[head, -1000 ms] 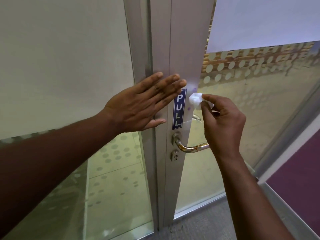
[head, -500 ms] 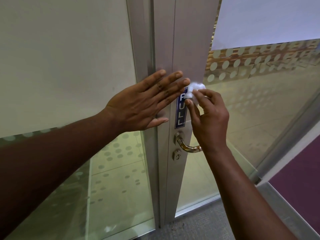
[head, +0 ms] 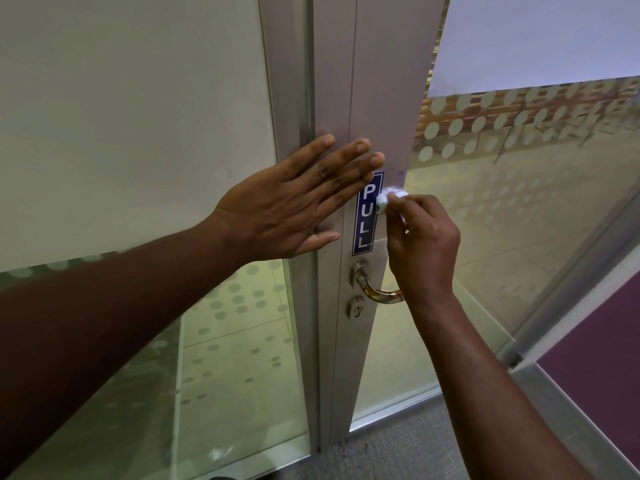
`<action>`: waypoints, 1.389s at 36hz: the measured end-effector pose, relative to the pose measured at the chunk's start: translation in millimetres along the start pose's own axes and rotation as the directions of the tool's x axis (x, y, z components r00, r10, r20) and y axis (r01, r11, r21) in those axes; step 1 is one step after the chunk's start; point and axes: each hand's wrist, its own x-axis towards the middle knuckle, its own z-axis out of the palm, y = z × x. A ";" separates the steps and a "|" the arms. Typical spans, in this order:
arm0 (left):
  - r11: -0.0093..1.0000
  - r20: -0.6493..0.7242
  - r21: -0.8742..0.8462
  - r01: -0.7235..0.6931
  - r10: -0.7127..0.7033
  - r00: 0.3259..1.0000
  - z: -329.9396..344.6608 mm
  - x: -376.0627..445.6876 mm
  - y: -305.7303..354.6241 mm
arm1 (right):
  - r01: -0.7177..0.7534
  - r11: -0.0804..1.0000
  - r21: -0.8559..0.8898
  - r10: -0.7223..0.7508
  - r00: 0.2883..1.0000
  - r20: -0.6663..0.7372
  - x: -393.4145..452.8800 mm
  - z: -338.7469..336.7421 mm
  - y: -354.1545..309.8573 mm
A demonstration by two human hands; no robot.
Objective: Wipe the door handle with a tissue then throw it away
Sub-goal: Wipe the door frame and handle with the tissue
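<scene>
A crumpled white tissue [head: 389,199] is pinched in the fingertips of my right hand [head: 424,244] and pressed against the grey metal door frame [head: 381,98], right beside a blue PULL sticker [head: 366,216]. The brass lever door handle [head: 372,289] sits below the sticker; its outer end is hidden behind my right wrist. A keyhole [head: 356,308] lies just under it. My left hand [head: 294,202] rests flat with fingers spread on the frame, left of the sticker, holding nothing.
Frosted glass panels with dot patterns stand on both sides, the left pane [head: 138,133] and the door glass [head: 519,202]. Grey carpet [head: 398,445] lies below. A purple wall panel [head: 606,358] and metal trim run along the right.
My right hand with the tissue moved left onto the frame, rose beside the sticker's top, then slid slightly down. My left hand stayed flat in place.
</scene>
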 end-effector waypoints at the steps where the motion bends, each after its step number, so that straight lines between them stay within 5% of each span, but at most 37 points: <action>1: 1.000 0.003 -0.001 0.001 -0.001 1.000 -0.4 -0.1 0.0 | -0.017 1.000 -0.001 0.017 1.000 0.016 -2.4 -0.6 1.2; 9: 1.000 0.007 -0.008 -0.003 0.003 1.000 0.2 -0.3 0.4 | -0.155 0.982 0.111 0.165 0.983 -0.081 7.1 -20.2 3.4; 20: 1.000 0.016 -0.011 0.005 -0.005 1.000 0.4 0.3 0.7 | 0.032 0.997 0.073 -0.026 0.996 -0.088 28.0 -8.2 -7.3; 35: 1.000 -0.001 -0.029 0.004 -0.004 1.000 -0.3 -0.3 -0.3 | -0.040 0.998 0.046 0.039 0.999 0.030 -3.5 -3.1 4.4; 50: 1.000 0.022 -0.012 0.005 -0.005 1.000 -2.1 -0.4 0.1 | -0.002 0.997 0.074 0.002 1.000 -0.003 7.3 -2.5 -2.2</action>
